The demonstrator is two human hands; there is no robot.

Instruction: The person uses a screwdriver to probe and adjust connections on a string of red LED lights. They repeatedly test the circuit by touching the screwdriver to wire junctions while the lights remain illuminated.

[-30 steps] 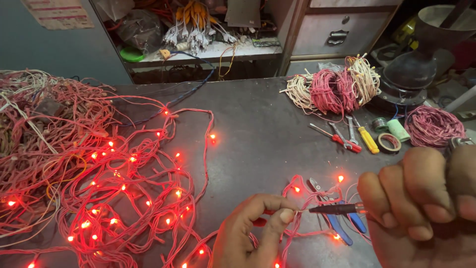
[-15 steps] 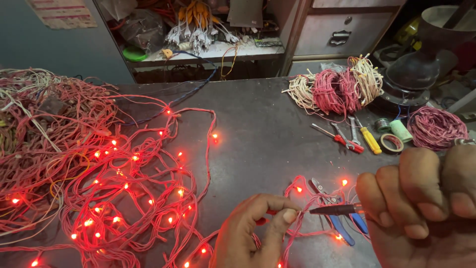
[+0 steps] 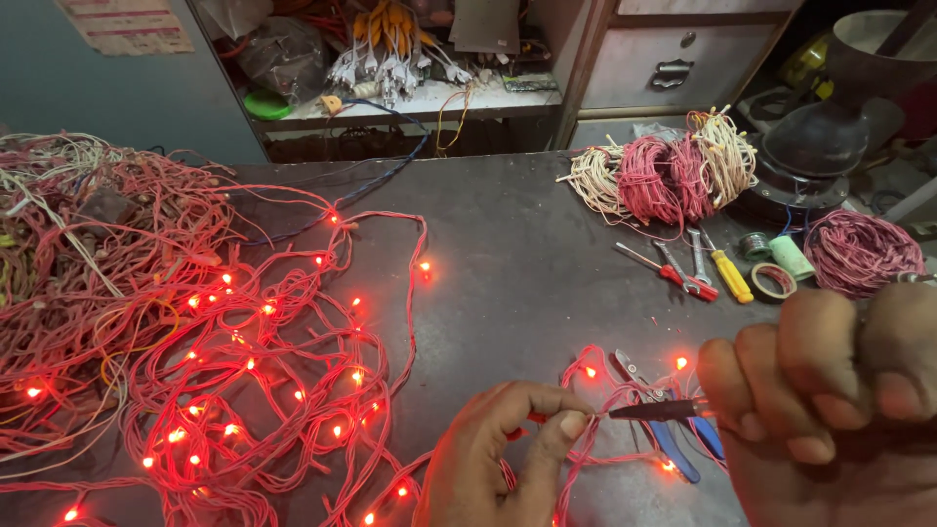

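Head view looked down on a dark worktable (image 3: 517,254) where the left hand (image 3: 503,454) had thumb and forefinger pinched narrowly on a thin piece of the red light string (image 3: 244,371), right at the near edge. The right hand (image 3: 839,410) was curled closed around the handle of a slim dark tool (image 3: 654,411), the fist near the lens and blurred, so what kind of tool it was I could not tell. The tool lay almost level, its long axis running left to right, with its point aimed at the left fingertips (image 3: 574,422) and just beside them; whether it touched the wire there was too small to tell. Both hands sat equally close to that spot, meeting from opposite sides. Blue-handled pliers (image 3: 673,444) lay on the table beneath the tool, and lit red bulbs were strewn to the left.
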